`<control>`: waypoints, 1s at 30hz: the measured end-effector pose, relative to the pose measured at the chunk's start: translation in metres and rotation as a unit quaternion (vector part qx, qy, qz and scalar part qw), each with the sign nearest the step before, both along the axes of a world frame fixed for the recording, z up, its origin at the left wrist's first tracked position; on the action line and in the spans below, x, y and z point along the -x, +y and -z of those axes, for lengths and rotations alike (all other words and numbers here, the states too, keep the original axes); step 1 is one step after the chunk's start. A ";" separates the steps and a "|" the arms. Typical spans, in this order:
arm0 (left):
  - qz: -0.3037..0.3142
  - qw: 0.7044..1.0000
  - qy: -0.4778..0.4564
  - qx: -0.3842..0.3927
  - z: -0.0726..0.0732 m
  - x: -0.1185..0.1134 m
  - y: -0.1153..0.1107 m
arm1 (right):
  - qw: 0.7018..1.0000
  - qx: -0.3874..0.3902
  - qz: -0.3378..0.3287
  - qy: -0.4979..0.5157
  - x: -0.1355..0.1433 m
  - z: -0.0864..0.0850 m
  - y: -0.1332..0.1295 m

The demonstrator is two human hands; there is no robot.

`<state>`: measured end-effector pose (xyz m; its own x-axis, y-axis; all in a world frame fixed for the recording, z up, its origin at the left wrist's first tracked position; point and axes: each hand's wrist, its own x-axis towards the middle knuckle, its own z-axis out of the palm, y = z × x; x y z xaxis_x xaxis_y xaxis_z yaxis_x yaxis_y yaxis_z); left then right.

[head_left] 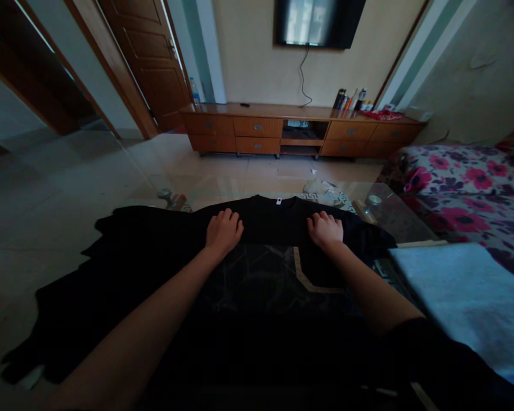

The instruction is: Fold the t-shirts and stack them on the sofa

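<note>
A black shirt [272, 225] lies spread over the glass table, its round neckline at the far side with a small white label [278, 201]. My left hand [225, 231] rests on the left part of the shirt, fingers curled down into the cloth. On the right part, my right hand [326, 228] is closed over the fabric in the same way. Between my hands the near edge of the cloth runs fairly straight. Below it a dark, marbled surface [257, 277] with a tan line shows. My fingertips are partly hidden against the black cloth.
More black cloth [89, 297] hangs over the left side. The glass tabletop [394, 205] has metal fittings. A pale blue cloth [466, 291] lies at right, beside a floral sofa [462, 171]. A wooden TV cabinet [257, 125] stands against the far wall.
</note>
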<state>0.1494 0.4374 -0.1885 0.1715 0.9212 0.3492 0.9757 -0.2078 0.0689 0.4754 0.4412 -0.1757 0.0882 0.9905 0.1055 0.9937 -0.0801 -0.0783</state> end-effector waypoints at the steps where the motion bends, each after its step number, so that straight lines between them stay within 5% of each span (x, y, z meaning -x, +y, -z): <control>1: -0.008 1.000 -0.007 -0.001 -0.003 0.001 -0.011 | 1.000 0.006 -0.001 0.004 0.001 -0.005 -0.007; 9: -0.143 0.985 -0.093 -0.025 -0.036 0.027 -0.093 | 0.998 -0.005 0.033 0.047 -0.007 -0.033 -0.086; 16: -0.348 0.910 -0.201 -0.105 -0.057 0.075 -0.139 | 0.991 0.066 0.096 0.067 -0.022 -0.044 -0.152; 19: -0.385 0.890 -0.235 -0.064 -0.052 0.089 -0.147 | 0.986 0.068 0.112 0.102 -0.030 -0.050 -0.174; 30: -0.361 0.915 -0.181 -0.007 -0.046 0.118 -0.124 | 0.972 0.106 0.093 0.187 -0.042 -0.043 -0.203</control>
